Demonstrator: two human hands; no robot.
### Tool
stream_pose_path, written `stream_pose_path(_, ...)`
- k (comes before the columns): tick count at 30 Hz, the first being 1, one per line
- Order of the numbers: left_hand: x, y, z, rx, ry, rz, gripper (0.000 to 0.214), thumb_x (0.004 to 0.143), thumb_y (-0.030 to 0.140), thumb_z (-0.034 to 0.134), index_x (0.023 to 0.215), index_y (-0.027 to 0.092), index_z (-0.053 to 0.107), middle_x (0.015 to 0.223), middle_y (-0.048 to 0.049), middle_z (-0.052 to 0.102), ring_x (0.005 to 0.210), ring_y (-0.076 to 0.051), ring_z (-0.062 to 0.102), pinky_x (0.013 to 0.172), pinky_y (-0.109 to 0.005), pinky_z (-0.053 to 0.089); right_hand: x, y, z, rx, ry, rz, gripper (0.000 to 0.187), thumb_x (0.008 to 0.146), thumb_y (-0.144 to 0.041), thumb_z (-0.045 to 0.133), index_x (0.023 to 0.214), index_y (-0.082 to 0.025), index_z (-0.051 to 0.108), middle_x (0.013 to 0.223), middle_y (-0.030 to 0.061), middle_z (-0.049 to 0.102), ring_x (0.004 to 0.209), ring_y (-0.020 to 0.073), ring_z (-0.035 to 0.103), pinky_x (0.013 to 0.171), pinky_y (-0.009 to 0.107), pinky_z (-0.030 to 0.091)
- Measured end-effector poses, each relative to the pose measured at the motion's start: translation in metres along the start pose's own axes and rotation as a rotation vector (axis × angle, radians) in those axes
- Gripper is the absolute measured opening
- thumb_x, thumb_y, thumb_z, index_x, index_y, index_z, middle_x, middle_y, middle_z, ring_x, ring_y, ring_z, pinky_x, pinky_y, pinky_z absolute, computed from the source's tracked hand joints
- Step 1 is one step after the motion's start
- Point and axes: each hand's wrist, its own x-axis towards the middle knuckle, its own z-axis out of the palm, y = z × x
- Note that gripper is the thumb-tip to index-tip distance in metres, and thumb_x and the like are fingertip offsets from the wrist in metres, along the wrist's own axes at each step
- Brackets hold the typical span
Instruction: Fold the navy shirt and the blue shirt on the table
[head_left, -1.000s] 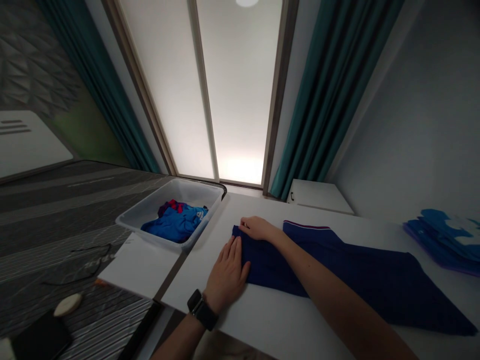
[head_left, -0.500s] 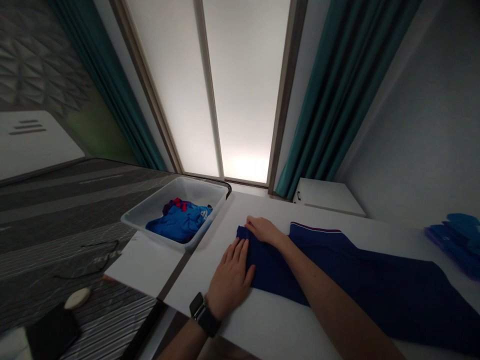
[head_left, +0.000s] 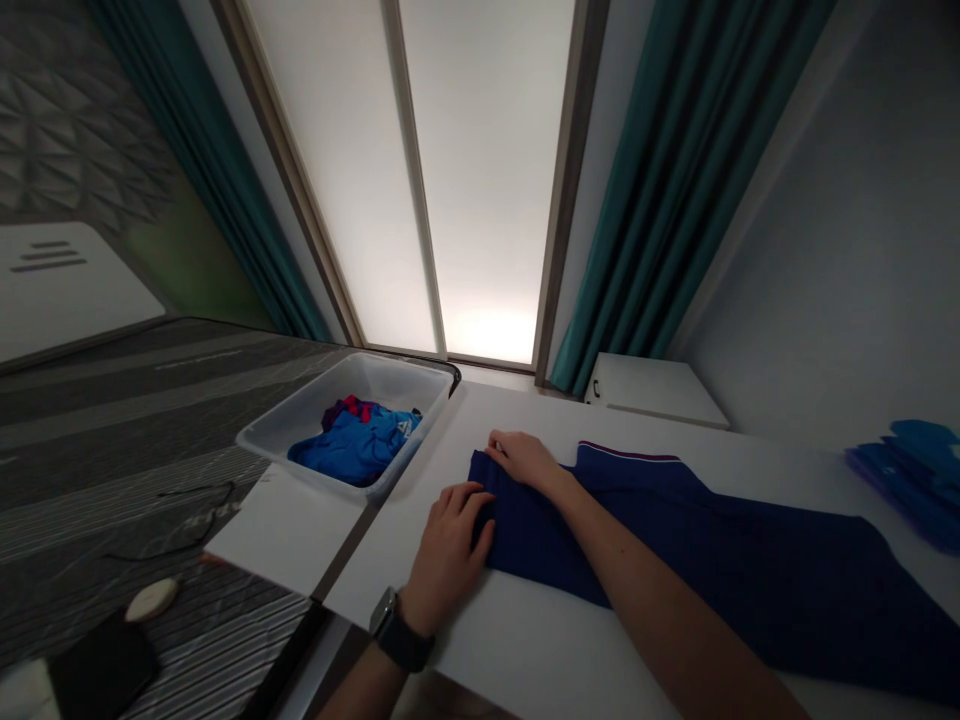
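Observation:
A dark navy garment, seemingly a shirt [head_left: 720, 570], lies spread on the white table, with a maroon-and-white trim along its far edge. My right hand [head_left: 525, 460] pinches the cloth near its far left corner. At the left end of the shirt, my left hand [head_left: 454, 530] has its fingers bent over the edge and its thumb on the near side, gripping the cloth. The fingertips of both hands are partly hidden. A dark watch [head_left: 401, 630] is on my left wrist.
A translucent plastic bin [head_left: 259, 435] with blue and red clothes [head_left: 356, 445] stands at the left. Folded blue clothes [head_left: 911, 480] lie at the far right of the white table [head_left: 540, 640]. A white cabinet [head_left: 660, 388] stands behind it.
My left fingers, flat on the cloth before, are now bent at its edge, and that hand has shifted slightly left. My right hand keeps its pinch.

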Motion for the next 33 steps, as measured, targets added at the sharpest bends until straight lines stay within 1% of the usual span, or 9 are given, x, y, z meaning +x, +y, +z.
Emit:
stream_pose_path(3,-0.001,-0.001,0.001,0.066,-0.042,0.044,0.028,0.089,0.016,0.050,0.114,0.023,0.060,0.127,-0.0064,0.058,0.117,-0.025,0.049,0.096,-0.046,0.044,-0.001,0.000,-0.002,-0.055,0.015,0.027,0.027,0.099,-0.040,0.041,0.105,-0.023,0.061,0.099,0.0072,0.071,0.092,0.0197,0.064,0.074,0.027,0.039)
stream_pose_path(7,0.000,-0.001,0.001,0.089,-0.066,0.053,0.030,0.090,0.017,0.050,0.118,0.023,0.060,0.125,-0.0057,0.061,0.118,-0.024,0.050,0.098,-0.046,0.043,-0.002,-0.001,-0.003,-0.147,0.022,0.084,0.034,0.098,-0.046,0.039,0.103,-0.023,0.063,0.096,0.0095,0.071,0.092,0.0224,0.064,0.078,0.030,0.040)
stream_pose_path(13,0.002,0.003,-0.001,0.088,-0.071,0.020,0.027,0.089,0.017,0.052,0.114,0.022,0.061,0.122,-0.0054,0.063,0.116,-0.025,0.052,0.095,-0.045,0.044,-0.001,-0.003,0.000,-0.161,0.030,0.150,0.035,0.097,-0.050,0.039,0.100,-0.023,0.061,0.094,0.0084,0.071,0.086,0.0221,0.066,0.073,0.030,0.041)
stream_pose_path(17,0.002,0.004,-0.004,0.043,-0.070,0.017,0.027,0.089,0.017,0.051,0.113,0.023,0.062,0.121,-0.0055,0.063,0.115,-0.024,0.053,0.096,-0.046,0.043,-0.001,-0.003,0.000,-0.114,0.031,0.165,0.036,0.099,-0.048,0.036,0.102,-0.022,0.060,0.095,0.0087,0.071,0.088,0.0217,0.066,0.073,0.030,0.040)
stream_pose_path(20,0.001,-0.001,-0.004,-0.070,-0.026,-0.024,0.027,0.092,0.018,0.045,0.115,0.022,0.060,0.118,-0.0069,0.064,0.113,-0.023,0.055,0.095,-0.045,0.045,-0.002,0.002,-0.005,-0.048,0.015,0.139,0.034,0.100,-0.045,0.035,0.102,-0.023,0.061,0.096,0.0077,0.071,0.088,0.0205,0.065,0.071,0.028,0.040)
stream_pose_path(23,0.001,-0.007,-0.003,-0.188,0.066,-0.089,0.031,0.095,0.020,0.040,0.122,0.020,0.054,0.116,-0.0094,0.063,0.109,-0.022,0.058,0.095,-0.043,0.047,-0.002,0.008,-0.012,0.047,-0.028,0.055,0.031,0.098,-0.044,0.041,0.100,-0.022,0.063,0.095,0.0057,0.071,0.085,0.0184,0.064,0.068,0.026,0.039)
stream_pose_path(25,0.000,-0.009,-0.001,-0.218,0.099,-0.121,0.032,0.095,0.020,0.040,0.125,0.020,0.051,0.116,-0.0103,0.062,0.109,-0.022,0.058,0.095,-0.043,0.047,-0.002,0.012,-0.014,0.104,-0.057,0.014,0.028,0.096,-0.043,0.046,0.099,-0.021,0.064,0.094,0.0047,0.071,0.081,0.0166,0.063,0.067,0.025,0.038)
stream_pose_path(28,0.000,-0.008,0.000,-0.173,0.070,-0.112,0.030,0.095,0.021,0.041,0.124,0.019,0.050,0.117,-0.0101,0.061,0.110,-0.022,0.057,0.095,-0.043,0.047,-0.001,0.015,-0.013,0.107,-0.075,-0.006,0.022,0.094,-0.039,0.051,0.096,-0.021,0.064,0.092,0.0039,0.071,0.079,0.0155,0.062,0.065,0.024,0.037)
stream_pose_path(33,0.000,0.000,-0.001,0.033,-0.043,-0.010,0.027,0.091,0.022,0.053,0.117,0.022,0.056,0.126,-0.0070,0.058,0.117,-0.025,0.050,0.096,-0.046,0.044,-0.002,0.013,-0.007,0.058,-0.024,0.018,0.021,0.093,-0.040,0.053,0.094,-0.022,0.063,0.089,0.0031,0.070,0.079,0.0166,0.062,0.064,0.024,0.035)
